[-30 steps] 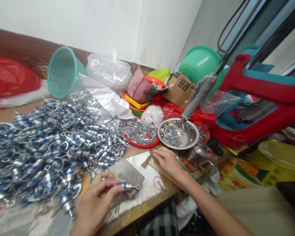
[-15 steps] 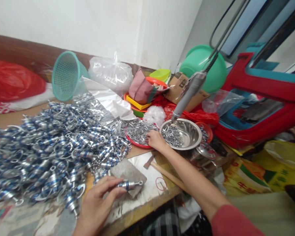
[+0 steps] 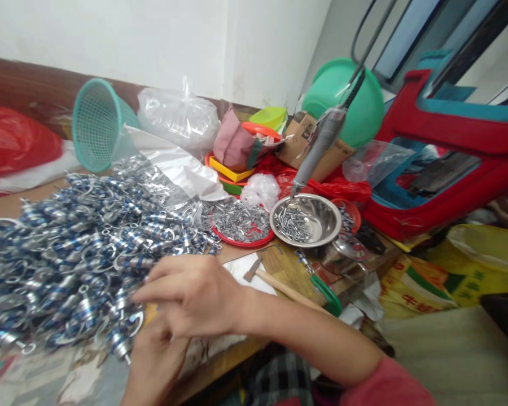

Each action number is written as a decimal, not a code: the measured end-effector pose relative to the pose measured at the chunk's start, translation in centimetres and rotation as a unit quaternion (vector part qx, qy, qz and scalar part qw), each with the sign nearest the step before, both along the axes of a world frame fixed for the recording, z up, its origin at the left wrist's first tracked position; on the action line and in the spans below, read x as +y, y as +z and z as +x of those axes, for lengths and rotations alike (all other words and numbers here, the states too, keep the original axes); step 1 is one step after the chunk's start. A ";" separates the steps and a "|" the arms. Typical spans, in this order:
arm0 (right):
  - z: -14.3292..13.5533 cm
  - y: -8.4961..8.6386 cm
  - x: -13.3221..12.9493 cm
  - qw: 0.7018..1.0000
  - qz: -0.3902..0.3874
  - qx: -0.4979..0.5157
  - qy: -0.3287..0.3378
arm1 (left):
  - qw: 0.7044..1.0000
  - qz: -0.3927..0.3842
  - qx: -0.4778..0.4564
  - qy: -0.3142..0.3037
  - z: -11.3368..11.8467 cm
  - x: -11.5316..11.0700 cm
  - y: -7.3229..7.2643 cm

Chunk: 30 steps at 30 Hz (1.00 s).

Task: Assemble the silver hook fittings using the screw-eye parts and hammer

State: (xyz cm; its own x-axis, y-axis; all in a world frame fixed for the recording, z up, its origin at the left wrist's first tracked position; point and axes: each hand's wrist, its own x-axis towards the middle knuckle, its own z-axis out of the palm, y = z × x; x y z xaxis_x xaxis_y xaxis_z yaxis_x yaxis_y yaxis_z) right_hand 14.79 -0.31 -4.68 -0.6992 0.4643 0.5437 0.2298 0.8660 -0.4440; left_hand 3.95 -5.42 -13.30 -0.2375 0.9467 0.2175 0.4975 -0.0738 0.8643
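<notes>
My right hand (image 3: 198,293) crosses over my left hand (image 3: 156,361) at the front of the bench, its fingers bent and its index finger reaching left. The left fingers are mostly hidden beneath it. Half a second ago they gripped a blue-banded silver metal fitting with an eye at its end; that piece is now covered. What the right fingers hold is hidden too. Close on the left lies a large heap of similar fittings (image 3: 80,254), many with curved hooks. Beyond the hands, a red tray (image 3: 249,244) holds small silver metal pieces (image 3: 237,220).
A steel bowl (image 3: 336,225) contains metal pins (image 3: 294,223); a grey power screwdriver (image 3: 319,146) hangs above it. A wooden-handled hammer (image 3: 290,291) and a green-handled tool (image 3: 330,299) lie right. Behind stand a teal basket (image 3: 95,127) and plastic bags (image 3: 178,118).
My right hand has come back from the red tray to my left hand. It now covers the fitting and the grey block. The view has shifted slightly.
</notes>
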 end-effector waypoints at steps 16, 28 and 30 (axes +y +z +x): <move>4.8 -6.1 -1.9 0.940 -0.289 0.170 -0.068 | 0.998 -0.024 -0.048 -0.036 0.0 -1.1 -0.1; 7.4 -7.2 -3.5 0.989 0.136 0.047 -0.037 | 0.983 -0.102 -0.135 -0.070 0.1 -1.3 2.5; 7.7 -7.3 -3.3 0.982 0.181 0.042 -0.033 | 0.990 -0.081 -0.076 -0.090 0.2 -1.2 2.9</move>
